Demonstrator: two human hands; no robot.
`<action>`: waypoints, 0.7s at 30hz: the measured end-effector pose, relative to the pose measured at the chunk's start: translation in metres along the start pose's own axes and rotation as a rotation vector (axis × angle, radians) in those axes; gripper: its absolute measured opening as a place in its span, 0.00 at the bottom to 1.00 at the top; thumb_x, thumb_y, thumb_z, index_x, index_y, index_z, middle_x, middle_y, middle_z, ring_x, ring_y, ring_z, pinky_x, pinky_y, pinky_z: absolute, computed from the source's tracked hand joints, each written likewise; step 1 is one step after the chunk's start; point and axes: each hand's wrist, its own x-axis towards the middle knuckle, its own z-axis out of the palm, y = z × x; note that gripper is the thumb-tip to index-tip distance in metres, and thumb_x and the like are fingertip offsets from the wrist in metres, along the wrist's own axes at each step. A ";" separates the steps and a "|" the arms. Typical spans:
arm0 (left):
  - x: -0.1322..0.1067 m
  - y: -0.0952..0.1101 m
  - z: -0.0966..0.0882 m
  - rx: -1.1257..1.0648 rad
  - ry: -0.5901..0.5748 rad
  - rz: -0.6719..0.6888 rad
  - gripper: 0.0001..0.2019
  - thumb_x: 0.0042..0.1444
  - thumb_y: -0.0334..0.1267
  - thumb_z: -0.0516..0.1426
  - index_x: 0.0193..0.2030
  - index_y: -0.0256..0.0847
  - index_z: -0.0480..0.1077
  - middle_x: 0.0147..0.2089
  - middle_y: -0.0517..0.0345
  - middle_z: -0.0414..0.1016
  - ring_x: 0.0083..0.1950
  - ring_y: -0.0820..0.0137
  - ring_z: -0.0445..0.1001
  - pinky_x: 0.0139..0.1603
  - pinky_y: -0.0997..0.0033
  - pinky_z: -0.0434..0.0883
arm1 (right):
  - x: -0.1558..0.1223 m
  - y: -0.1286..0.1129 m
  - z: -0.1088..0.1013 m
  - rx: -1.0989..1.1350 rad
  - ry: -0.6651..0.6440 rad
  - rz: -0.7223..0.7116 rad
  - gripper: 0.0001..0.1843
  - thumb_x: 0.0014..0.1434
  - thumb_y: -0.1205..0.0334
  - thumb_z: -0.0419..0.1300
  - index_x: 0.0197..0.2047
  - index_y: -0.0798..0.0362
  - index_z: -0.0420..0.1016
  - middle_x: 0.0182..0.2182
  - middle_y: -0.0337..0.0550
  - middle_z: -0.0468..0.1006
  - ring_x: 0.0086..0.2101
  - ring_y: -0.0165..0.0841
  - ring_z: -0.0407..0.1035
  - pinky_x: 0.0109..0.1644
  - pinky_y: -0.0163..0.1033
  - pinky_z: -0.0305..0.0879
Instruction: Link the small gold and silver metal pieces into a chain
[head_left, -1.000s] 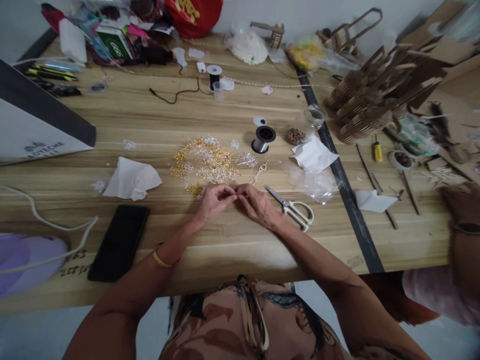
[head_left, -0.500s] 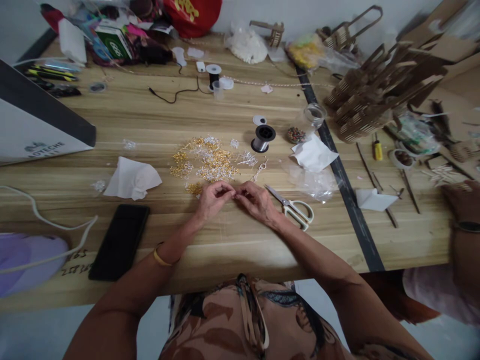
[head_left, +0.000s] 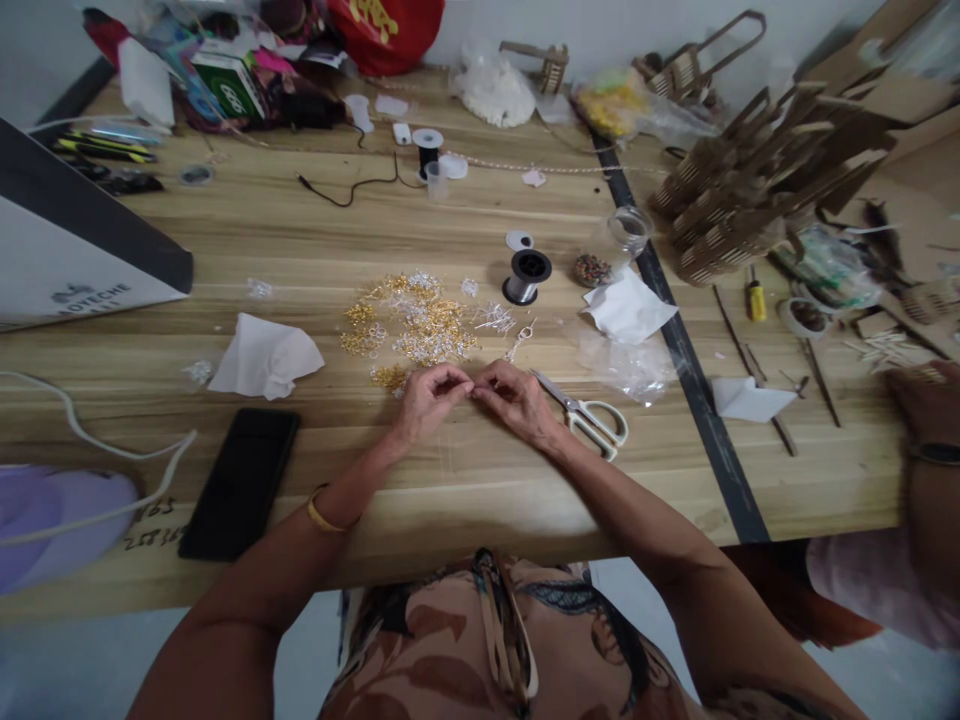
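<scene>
My left hand and my right hand meet fingertip to fingertip over the table's near part. Both are closed in a pinch, and whatever lies between the fingers is too small to make out. Just beyond them spreads a pile of small gold and silver jewelry findings. A little heap of gold pieces lies beside my left hand. Scissors with pale handles rest to the right of my right hand. Past that hand lie a small pair of ornate scissors and a spool of silvery wire.
On the left are a black phone and a crumpled white paper. A clear jar of beads and a plastic bag sit to the right. Small woven baskets crowd the back right. Another person's hand is at the right edge.
My hands stay in nearly the same place, fingertips together; the fingers of my right hand have shifted very slightly. Nothing else has visibly moved.
</scene>
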 end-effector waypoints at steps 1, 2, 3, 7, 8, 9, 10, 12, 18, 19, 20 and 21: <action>0.000 -0.001 0.000 0.013 -0.003 0.010 0.05 0.50 0.37 0.61 0.29 0.38 0.73 0.27 0.58 0.74 0.29 0.72 0.70 0.32 0.73 0.67 | 0.000 0.000 0.000 0.008 -0.003 0.012 0.09 0.61 0.56 0.59 0.34 0.53 0.73 0.29 0.39 0.72 0.29 0.29 0.64 0.34 0.35 0.61; 0.000 -0.001 0.000 0.026 -0.005 0.017 0.05 0.50 0.37 0.61 0.29 0.38 0.73 0.27 0.58 0.74 0.29 0.72 0.70 0.32 0.73 0.67 | 0.000 0.000 0.000 0.013 -0.007 0.018 0.10 0.61 0.56 0.59 0.34 0.53 0.72 0.29 0.39 0.72 0.29 0.28 0.64 0.34 0.35 0.61; 0.000 -0.002 0.000 0.038 -0.007 0.021 0.05 0.51 0.37 0.61 0.29 0.38 0.73 0.27 0.58 0.74 0.29 0.72 0.70 0.32 0.73 0.67 | 0.000 0.000 -0.001 0.014 -0.010 0.020 0.10 0.61 0.55 0.59 0.34 0.54 0.72 0.29 0.39 0.72 0.29 0.28 0.64 0.33 0.34 0.60; 0.001 -0.004 0.000 0.034 -0.016 0.023 0.06 0.51 0.38 0.60 0.30 0.37 0.73 0.28 0.58 0.74 0.29 0.73 0.70 0.33 0.73 0.68 | 0.001 0.000 -0.002 -0.006 -0.025 0.011 0.11 0.62 0.55 0.58 0.34 0.55 0.72 0.29 0.39 0.72 0.29 0.28 0.64 0.33 0.33 0.59; 0.001 -0.004 0.000 0.021 -0.018 0.018 0.06 0.51 0.38 0.60 0.30 0.37 0.72 0.28 0.58 0.74 0.29 0.73 0.70 0.33 0.73 0.68 | 0.001 0.000 -0.003 -0.009 -0.029 0.009 0.11 0.62 0.55 0.58 0.35 0.55 0.72 0.29 0.39 0.72 0.29 0.27 0.63 0.33 0.33 0.59; 0.001 -0.004 0.000 0.007 -0.020 0.010 0.06 0.51 0.38 0.60 0.30 0.37 0.72 0.28 0.59 0.74 0.29 0.73 0.70 0.33 0.74 0.68 | 0.001 0.000 -0.003 -0.011 -0.033 0.007 0.11 0.62 0.55 0.57 0.35 0.55 0.72 0.29 0.39 0.72 0.29 0.27 0.63 0.33 0.33 0.59; 0.001 -0.003 0.000 -0.008 -0.022 -0.001 0.06 0.51 0.38 0.61 0.30 0.37 0.72 0.28 0.59 0.74 0.29 0.73 0.70 0.33 0.74 0.68 | 0.001 0.000 -0.003 -0.012 -0.040 0.006 0.11 0.62 0.56 0.57 0.35 0.55 0.72 0.29 0.39 0.72 0.29 0.27 0.63 0.33 0.33 0.59; 0.001 -0.003 0.000 -0.043 -0.028 -0.027 0.06 0.50 0.38 0.61 0.30 0.37 0.72 0.27 0.59 0.74 0.29 0.73 0.70 0.32 0.74 0.68 | 0.001 0.000 -0.003 -0.006 -0.053 0.013 0.10 0.63 0.57 0.56 0.35 0.55 0.72 0.30 0.40 0.71 0.29 0.27 0.63 0.34 0.33 0.59; 0.003 -0.002 -0.001 -0.171 -0.027 -0.105 0.08 0.49 0.39 0.63 0.30 0.36 0.72 0.28 0.59 0.74 0.30 0.73 0.72 0.34 0.74 0.70 | 0.000 0.001 -0.002 0.109 -0.115 0.126 0.12 0.63 0.54 0.55 0.36 0.54 0.70 0.28 0.38 0.69 0.28 0.27 0.62 0.32 0.33 0.58; 0.003 -0.002 -0.002 -0.176 -0.029 -0.112 0.08 0.49 0.38 0.63 0.30 0.36 0.72 0.28 0.59 0.75 0.31 0.73 0.72 0.35 0.74 0.71 | 0.000 0.001 -0.002 0.143 -0.124 0.153 0.13 0.63 0.53 0.55 0.36 0.54 0.70 0.27 0.37 0.69 0.28 0.27 0.61 0.32 0.33 0.57; 0.003 -0.001 -0.002 -0.178 -0.034 -0.115 0.07 0.48 0.37 0.63 0.31 0.36 0.72 0.29 0.59 0.75 0.32 0.73 0.73 0.36 0.73 0.71 | 0.000 0.002 -0.002 0.182 -0.131 0.181 0.13 0.62 0.51 0.56 0.36 0.54 0.69 0.26 0.37 0.68 0.27 0.27 0.61 0.31 0.33 0.57; 0.003 -0.001 -0.001 -0.178 -0.043 -0.111 0.07 0.47 0.36 0.64 0.31 0.36 0.72 0.30 0.58 0.75 0.32 0.74 0.73 0.37 0.73 0.72 | 0.000 0.002 -0.002 0.222 -0.135 0.210 0.14 0.62 0.50 0.56 0.36 0.54 0.69 0.25 0.36 0.67 0.27 0.27 0.61 0.30 0.33 0.57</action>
